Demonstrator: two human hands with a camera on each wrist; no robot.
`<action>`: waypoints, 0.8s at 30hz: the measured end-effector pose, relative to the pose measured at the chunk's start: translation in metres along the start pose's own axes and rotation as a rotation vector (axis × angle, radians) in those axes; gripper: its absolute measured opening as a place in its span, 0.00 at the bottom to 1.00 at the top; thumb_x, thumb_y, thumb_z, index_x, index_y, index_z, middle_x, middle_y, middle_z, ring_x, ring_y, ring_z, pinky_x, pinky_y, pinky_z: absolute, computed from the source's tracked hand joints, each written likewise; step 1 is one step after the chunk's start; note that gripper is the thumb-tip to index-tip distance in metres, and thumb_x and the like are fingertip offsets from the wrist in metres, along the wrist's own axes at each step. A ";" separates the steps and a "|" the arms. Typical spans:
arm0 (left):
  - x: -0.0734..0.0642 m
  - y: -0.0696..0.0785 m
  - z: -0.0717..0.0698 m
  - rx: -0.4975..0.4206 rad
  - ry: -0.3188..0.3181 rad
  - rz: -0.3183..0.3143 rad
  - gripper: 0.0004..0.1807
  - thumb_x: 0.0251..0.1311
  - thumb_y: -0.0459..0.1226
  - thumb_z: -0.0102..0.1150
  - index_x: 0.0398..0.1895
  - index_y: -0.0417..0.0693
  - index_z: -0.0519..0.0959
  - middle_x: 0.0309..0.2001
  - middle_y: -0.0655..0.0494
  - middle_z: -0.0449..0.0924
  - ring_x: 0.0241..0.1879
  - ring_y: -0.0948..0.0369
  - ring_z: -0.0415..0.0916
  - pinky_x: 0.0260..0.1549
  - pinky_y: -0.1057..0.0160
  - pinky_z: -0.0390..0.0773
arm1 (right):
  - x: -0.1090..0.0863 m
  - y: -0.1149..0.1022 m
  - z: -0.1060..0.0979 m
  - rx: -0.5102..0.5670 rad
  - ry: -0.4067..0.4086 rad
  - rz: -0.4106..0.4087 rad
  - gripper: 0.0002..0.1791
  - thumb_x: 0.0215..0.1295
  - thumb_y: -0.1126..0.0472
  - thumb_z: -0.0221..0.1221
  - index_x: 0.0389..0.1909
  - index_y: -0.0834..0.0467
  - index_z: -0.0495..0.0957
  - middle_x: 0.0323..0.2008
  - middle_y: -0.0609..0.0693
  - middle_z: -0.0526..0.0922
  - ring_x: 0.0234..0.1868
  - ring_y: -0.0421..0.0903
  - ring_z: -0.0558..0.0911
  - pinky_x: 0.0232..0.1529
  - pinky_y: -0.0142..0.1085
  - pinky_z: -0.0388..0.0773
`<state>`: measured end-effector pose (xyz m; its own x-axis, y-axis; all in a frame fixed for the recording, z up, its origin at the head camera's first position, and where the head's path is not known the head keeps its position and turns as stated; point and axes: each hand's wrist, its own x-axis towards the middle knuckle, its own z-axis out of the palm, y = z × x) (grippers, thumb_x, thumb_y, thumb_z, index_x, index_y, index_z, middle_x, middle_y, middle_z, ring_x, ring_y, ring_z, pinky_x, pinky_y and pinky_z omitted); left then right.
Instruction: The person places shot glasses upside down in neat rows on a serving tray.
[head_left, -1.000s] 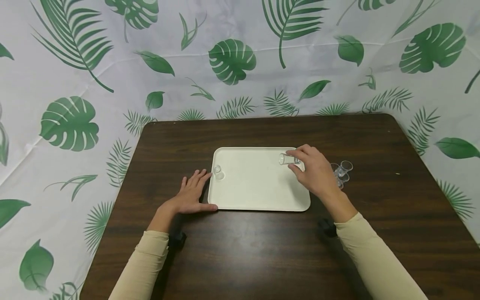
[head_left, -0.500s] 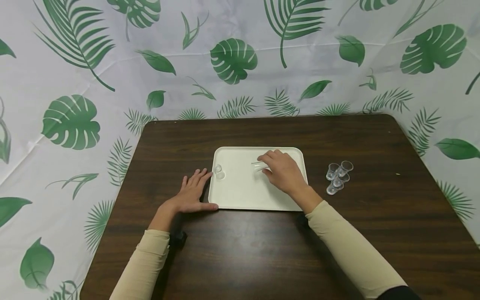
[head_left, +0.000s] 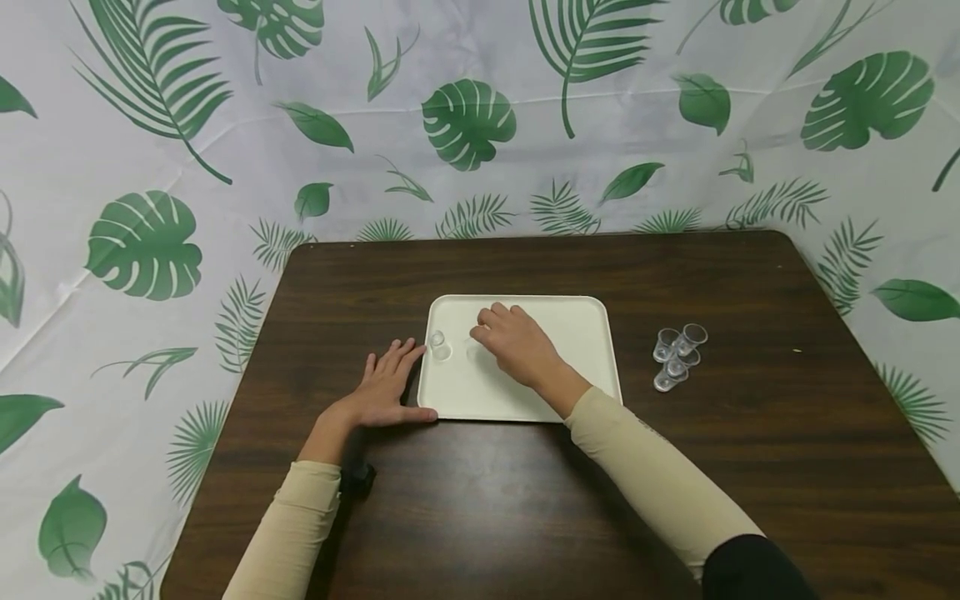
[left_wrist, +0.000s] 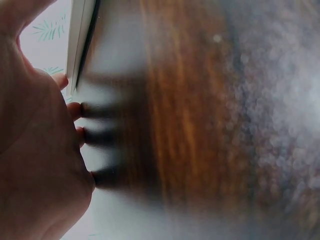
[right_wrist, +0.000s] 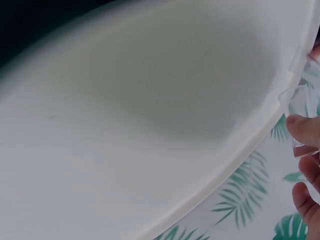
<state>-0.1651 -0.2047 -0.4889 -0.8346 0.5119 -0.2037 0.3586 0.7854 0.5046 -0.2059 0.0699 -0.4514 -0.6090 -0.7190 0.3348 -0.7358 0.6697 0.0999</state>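
My right hand (head_left: pixel 517 346) is over the left part of a white tray (head_left: pixel 540 400), gripping a small clear shot glass (right_wrist: pixel 295 97) between thumb and fingers. In the head view the hand hides most of that glass. Another clear shot glass (head_left: pixel 442 352) stands near the tray's left edge, its narrower end up. With fingers spread, my left hand (head_left: pixel 382 392) rests beside the tray's left side, its thumb at the front left corner. The left wrist view shows this palm (left_wrist: pixel 40 150) and the tray's edge close by.
Several clear shot glasses (head_left: pixel 677 358) stand in a tight cluster on the dark wooden table (head_left: pixel 480 500), right of the tray. Behind the table hangs a leaf-patterned cloth (head_left: pixel 480 192).
My right hand has moved left across the tray with the shot glass, from the tray's right edge toward the glass on the left. My left hand has stayed in place.
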 end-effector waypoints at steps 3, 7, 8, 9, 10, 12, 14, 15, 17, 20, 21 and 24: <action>0.000 0.003 -0.002 0.005 -0.003 -0.010 0.61 0.49 0.67 0.63 0.78 0.49 0.45 0.78 0.41 0.38 0.76 0.43 0.30 0.65 0.32 0.31 | 0.007 -0.004 0.002 -0.063 -0.011 -0.070 0.09 0.58 0.71 0.65 0.36 0.54 0.81 0.37 0.50 0.76 0.37 0.49 0.71 0.35 0.39 0.68; -0.001 0.005 -0.002 0.014 -0.005 -0.013 0.60 0.50 0.66 0.63 0.78 0.49 0.45 0.78 0.41 0.39 0.76 0.43 0.31 0.65 0.32 0.31 | 0.012 -0.009 0.005 -0.140 -0.022 -0.142 0.03 0.63 0.65 0.62 0.34 0.53 0.80 0.36 0.50 0.74 0.36 0.49 0.70 0.34 0.39 0.67; 0.000 0.004 -0.002 0.018 -0.005 -0.012 0.60 0.51 0.66 0.63 0.78 0.49 0.45 0.77 0.41 0.39 0.76 0.43 0.31 0.65 0.32 0.32 | 0.012 -0.010 0.006 -0.150 -0.024 -0.154 0.03 0.63 0.65 0.62 0.33 0.54 0.80 0.35 0.51 0.74 0.36 0.49 0.70 0.35 0.39 0.67; 0.000 0.004 -0.002 0.020 -0.005 -0.011 0.60 0.51 0.66 0.63 0.78 0.49 0.45 0.78 0.41 0.39 0.76 0.43 0.31 0.65 0.32 0.32 | 0.013 -0.011 0.007 -0.157 -0.026 -0.162 0.02 0.63 0.65 0.62 0.33 0.54 0.80 0.36 0.51 0.75 0.36 0.49 0.70 0.35 0.39 0.67; 0.000 0.005 -0.003 0.020 -0.006 -0.012 0.60 0.50 0.66 0.63 0.78 0.49 0.45 0.78 0.42 0.39 0.76 0.43 0.31 0.65 0.32 0.32 | 0.013 -0.012 0.007 -0.162 -0.027 -0.168 0.02 0.62 0.65 0.62 0.33 0.54 0.80 0.36 0.51 0.75 0.37 0.49 0.70 0.35 0.40 0.67; 0.000 0.004 -0.002 0.019 -0.005 -0.011 0.61 0.50 0.67 0.63 0.78 0.49 0.45 0.78 0.42 0.39 0.76 0.44 0.30 0.65 0.32 0.31 | 0.014 -0.014 0.009 -0.172 -0.029 -0.179 0.02 0.62 0.65 0.63 0.33 0.55 0.80 0.36 0.51 0.75 0.37 0.49 0.70 0.35 0.40 0.67; 0.000 0.002 -0.001 0.013 -0.005 -0.013 0.61 0.49 0.67 0.63 0.78 0.49 0.45 0.78 0.42 0.38 0.76 0.44 0.30 0.65 0.33 0.31 | 0.016 -0.016 0.012 -0.188 -0.026 -0.193 0.02 0.63 0.65 0.62 0.33 0.55 0.80 0.37 0.51 0.75 0.37 0.49 0.70 0.36 0.39 0.67; 0.001 0.001 0.000 0.010 -0.004 -0.014 0.62 0.49 0.68 0.63 0.78 0.49 0.45 0.78 0.42 0.38 0.76 0.44 0.30 0.65 0.33 0.30 | 0.016 -0.017 0.013 -0.202 -0.024 -0.201 0.02 0.64 0.65 0.62 0.33 0.54 0.80 0.37 0.51 0.75 0.38 0.49 0.70 0.36 0.39 0.67; 0.001 -0.001 0.001 0.003 0.000 -0.010 0.62 0.49 0.68 0.62 0.78 0.50 0.44 0.78 0.42 0.38 0.76 0.44 0.29 0.65 0.33 0.30 | 0.018 -0.019 0.015 -0.228 -0.018 -0.218 0.02 0.65 0.64 0.61 0.33 0.54 0.81 0.38 0.50 0.75 0.39 0.48 0.71 0.36 0.39 0.67; 0.000 -0.001 0.001 0.004 0.000 -0.011 0.62 0.49 0.69 0.62 0.78 0.50 0.44 0.78 0.43 0.37 0.76 0.45 0.29 0.65 0.34 0.30 | 0.019 -0.022 0.017 -0.251 -0.015 -0.244 0.02 0.66 0.63 0.60 0.34 0.55 0.81 0.39 0.50 0.75 0.40 0.48 0.71 0.37 0.38 0.67; 0.000 0.000 0.000 0.004 0.000 -0.010 0.62 0.49 0.68 0.62 0.78 0.50 0.44 0.78 0.43 0.37 0.76 0.44 0.29 0.65 0.33 0.30 | 0.020 -0.023 0.018 -0.258 -0.016 -0.250 0.02 0.66 0.63 0.60 0.35 0.55 0.81 0.39 0.50 0.75 0.40 0.47 0.71 0.37 0.38 0.67; -0.001 0.003 -0.002 0.009 -0.001 -0.010 0.61 0.50 0.67 0.63 0.78 0.49 0.45 0.78 0.42 0.38 0.76 0.43 0.30 0.65 0.33 0.31 | 0.021 -0.025 0.019 -0.268 -0.020 -0.266 0.03 0.66 0.62 0.60 0.36 0.55 0.82 0.40 0.50 0.75 0.41 0.47 0.71 0.37 0.38 0.67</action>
<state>-0.1644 -0.2035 -0.4858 -0.8377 0.5042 -0.2098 0.3539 0.7938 0.4946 -0.2063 0.0344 -0.4649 -0.4149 -0.8760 0.2458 -0.7673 0.4821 0.4229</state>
